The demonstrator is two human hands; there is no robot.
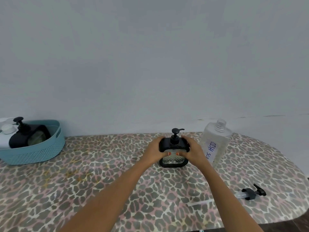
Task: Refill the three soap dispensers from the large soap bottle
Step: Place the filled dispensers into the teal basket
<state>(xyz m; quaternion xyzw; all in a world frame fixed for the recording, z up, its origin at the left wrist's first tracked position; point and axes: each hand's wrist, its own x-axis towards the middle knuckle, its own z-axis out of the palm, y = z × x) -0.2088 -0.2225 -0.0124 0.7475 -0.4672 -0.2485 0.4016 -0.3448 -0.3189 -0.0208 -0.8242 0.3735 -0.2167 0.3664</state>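
1. At the near edge of the leopard-print tabletop (100,190) we see two bare forearms reaching forward.
2. Near right, a loose black pump head (253,193) lies on its side with its clear tube pointing left, well apart from the hands.
3. Mid-table, the left hand (156,150) and right hand (192,151) both grasp the square soap dispenser (173,159). One hand is on each side of its black top, with the thumbs on the front glass. It stands upright on the tabletop with its pump on, nozzle pointing right.
4. Just beside the right hand stands the large soap bottle (217,136). It is clear and its neck is uncapped. Its handwritten label reads upside down. We cannot tell if it touches the hand.
5. Far left, a teal basket (33,154) holds a tilted dark dispenser (28,134) and white bottles (5,131), which are cut off by the frame.
6. Behind all this is a plain pale wall (150,56).
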